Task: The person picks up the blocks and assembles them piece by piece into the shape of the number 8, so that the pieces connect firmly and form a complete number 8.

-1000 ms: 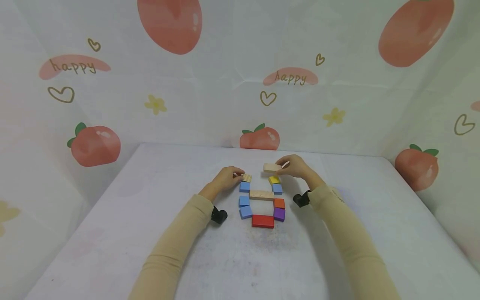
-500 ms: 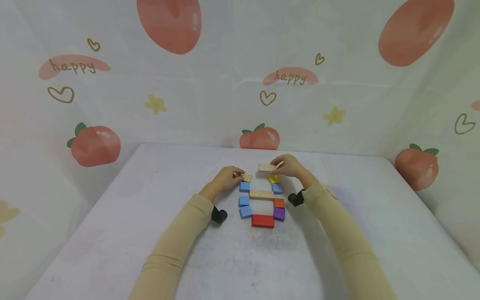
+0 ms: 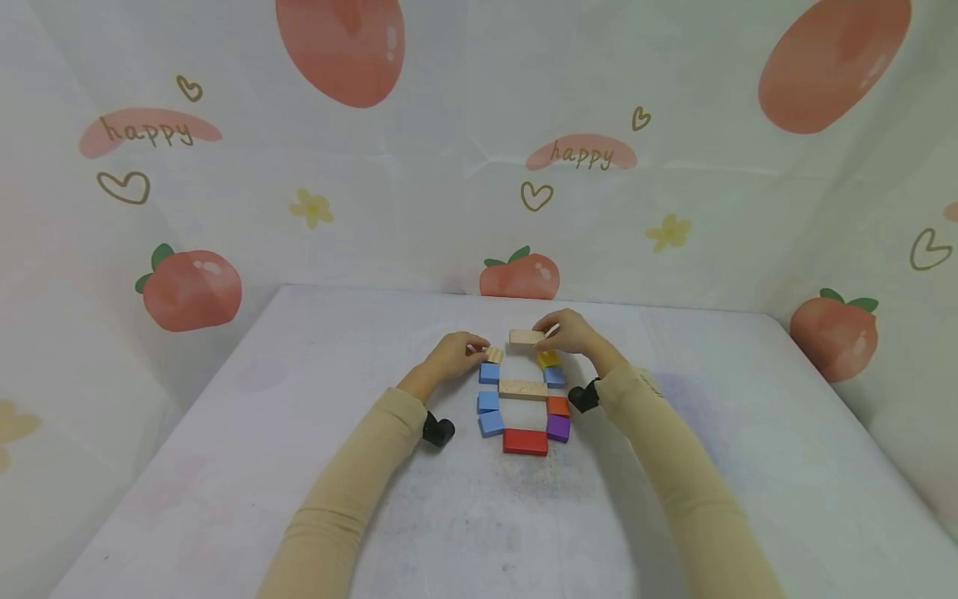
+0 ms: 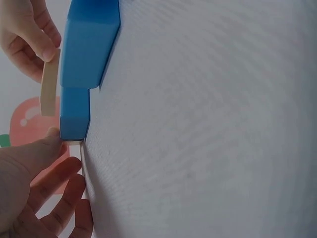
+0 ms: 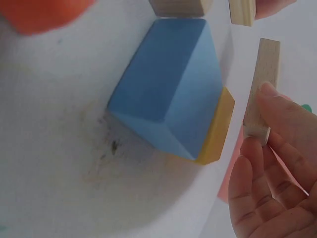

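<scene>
My right hand [image 3: 572, 333] pinches one end of a long plain wooden block [image 3: 523, 337], raised at the far end of a block outline. In the right wrist view, thumb and fingers grip that block's near end. My left hand [image 3: 455, 356] pinches a small striped wooden block [image 3: 495, 355] at the outline's far left corner; in the left wrist view it is mostly hidden behind a blue block [image 4: 74, 113]. A yellow block [image 3: 550, 359] lies below the right hand, with a blue block [image 3: 555, 378] against it. Another long wooden block [image 3: 523, 389] spans the middle.
Nearer me, two more blue blocks [image 3: 488, 402] form the left side. An orange block [image 3: 558, 406] and a purple block [image 3: 558, 428] form the right, and a red block [image 3: 525, 442] the near end. Behind the white table [image 3: 337, 532] hangs a printed cloth [image 3: 419, 166].
My right hand has carried the long wooden block leftward over the outline's far end, between the yellow and small striped blocks. The left hand stays put.
</scene>
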`<state>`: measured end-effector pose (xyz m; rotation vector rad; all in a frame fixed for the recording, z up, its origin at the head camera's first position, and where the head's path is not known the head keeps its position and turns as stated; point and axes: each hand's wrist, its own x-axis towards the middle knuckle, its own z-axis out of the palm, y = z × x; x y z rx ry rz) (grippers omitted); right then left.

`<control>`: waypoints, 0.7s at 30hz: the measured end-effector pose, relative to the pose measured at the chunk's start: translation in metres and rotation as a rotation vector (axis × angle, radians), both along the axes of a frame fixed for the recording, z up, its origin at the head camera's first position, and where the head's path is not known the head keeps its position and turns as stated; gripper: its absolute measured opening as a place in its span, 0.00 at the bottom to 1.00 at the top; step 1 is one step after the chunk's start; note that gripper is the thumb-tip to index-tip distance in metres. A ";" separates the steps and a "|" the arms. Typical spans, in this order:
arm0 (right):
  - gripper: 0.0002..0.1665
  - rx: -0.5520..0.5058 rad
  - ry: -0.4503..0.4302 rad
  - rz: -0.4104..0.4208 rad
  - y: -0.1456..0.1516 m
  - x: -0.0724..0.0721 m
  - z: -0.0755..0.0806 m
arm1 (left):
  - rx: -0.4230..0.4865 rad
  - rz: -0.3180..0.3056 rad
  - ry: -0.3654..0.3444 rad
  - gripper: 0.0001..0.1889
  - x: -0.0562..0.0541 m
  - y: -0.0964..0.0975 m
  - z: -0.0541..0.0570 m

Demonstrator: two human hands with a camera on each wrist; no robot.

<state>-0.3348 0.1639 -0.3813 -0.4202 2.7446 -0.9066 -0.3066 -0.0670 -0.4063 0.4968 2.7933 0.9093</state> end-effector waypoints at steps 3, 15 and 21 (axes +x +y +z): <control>0.23 0.007 -0.006 -0.002 -0.002 -0.001 -0.002 | 0.001 -0.003 0.008 0.16 0.000 0.000 0.000; 0.23 0.046 -0.024 -0.003 -0.009 -0.002 -0.001 | 0.008 -0.010 0.027 0.16 -0.001 -0.001 -0.003; 0.23 0.050 -0.033 0.011 -0.011 -0.001 0.000 | 0.006 -0.012 0.040 0.15 -0.003 -0.001 -0.004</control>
